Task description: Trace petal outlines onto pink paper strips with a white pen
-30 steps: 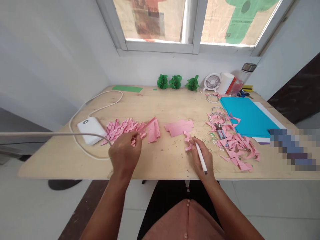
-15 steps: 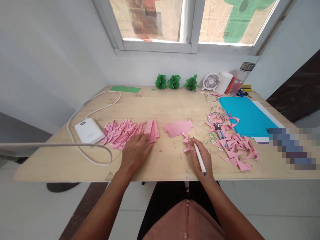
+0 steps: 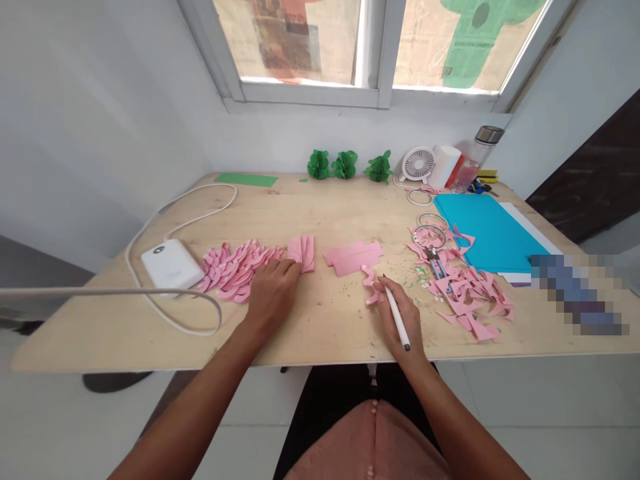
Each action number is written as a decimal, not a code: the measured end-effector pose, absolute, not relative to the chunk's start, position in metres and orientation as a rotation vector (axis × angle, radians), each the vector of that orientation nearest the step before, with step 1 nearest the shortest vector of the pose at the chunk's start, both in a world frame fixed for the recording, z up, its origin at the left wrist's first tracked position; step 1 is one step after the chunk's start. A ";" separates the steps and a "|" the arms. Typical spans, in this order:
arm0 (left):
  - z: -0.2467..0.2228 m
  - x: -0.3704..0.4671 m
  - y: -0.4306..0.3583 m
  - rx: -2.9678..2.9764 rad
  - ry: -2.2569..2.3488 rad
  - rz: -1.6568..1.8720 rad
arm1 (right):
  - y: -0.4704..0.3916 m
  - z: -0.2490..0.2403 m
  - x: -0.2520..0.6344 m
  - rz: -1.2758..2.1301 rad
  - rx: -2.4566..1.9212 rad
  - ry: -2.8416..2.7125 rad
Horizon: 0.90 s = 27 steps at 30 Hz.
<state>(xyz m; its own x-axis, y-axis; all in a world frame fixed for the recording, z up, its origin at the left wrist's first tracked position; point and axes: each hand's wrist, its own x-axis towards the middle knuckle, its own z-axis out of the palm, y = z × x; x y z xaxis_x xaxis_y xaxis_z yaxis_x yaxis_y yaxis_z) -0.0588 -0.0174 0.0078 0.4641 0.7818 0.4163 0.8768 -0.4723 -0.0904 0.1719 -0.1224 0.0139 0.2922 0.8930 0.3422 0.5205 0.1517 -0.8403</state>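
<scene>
My left hand (image 3: 273,291) lies palm down on the table, fingers stretched forward, its fingertips touching the near edge of some pink paper strips (image 3: 302,251) with curved lines on the top one. Left of these fingers spreads a heap of curved pink paper cutouts (image 3: 235,270). A white pen (image 3: 397,313) is held in my right hand (image 3: 403,313), its dark tip pointing away from me. Beside the right fingertips is a wavy pink paper piece (image 3: 369,280); whether the fingers pinch it is hidden. More flat pink paper pieces (image 3: 353,257) lie between my hands.
Pink scraps (image 3: 473,293) surround scissors (image 3: 437,264) on the right, near a blue sheet (image 3: 487,230). A white power bank (image 3: 171,265) with a looping cable (image 3: 131,250) sits left. Green paper shapes (image 3: 345,165), a small fan (image 3: 419,163) and a bottle (image 3: 477,157) line the back.
The pink strips have been shifted slightly away from me and sit squarer together. My left hand now covers less of them. My right hand keeps its hold on the pen, nearly still.
</scene>
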 end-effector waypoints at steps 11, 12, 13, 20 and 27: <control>0.021 0.008 -0.010 -2.705 -1.098 -0.611 | -0.122 0.011 0.174 0.459 -1.496 -1.378; 0.020 0.013 -0.007 -2.707 -1.089 -0.580 | -0.123 0.011 0.174 0.460 -1.500 -1.375; 0.019 0.016 -0.005 -2.717 -1.071 -0.545 | -0.123 0.010 0.174 0.464 -1.507 -1.371; 0.010 0.016 0.002 -2.840 -0.991 -0.429 | -0.122 0.010 0.175 0.474 -1.533 -1.354; 0.008 0.005 -0.001 -2.900 -0.946 -0.431 | -0.122 0.007 0.175 0.462 -1.517 -1.331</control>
<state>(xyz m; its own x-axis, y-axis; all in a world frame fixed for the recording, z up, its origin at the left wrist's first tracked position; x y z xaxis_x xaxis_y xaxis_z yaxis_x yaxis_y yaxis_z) 0.0049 -0.0007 0.0080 0.7725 0.5690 0.2820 0.5862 -0.8097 0.0281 0.1750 -0.1223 0.0068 0.3148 0.8927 0.3226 0.5012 0.1323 -0.8551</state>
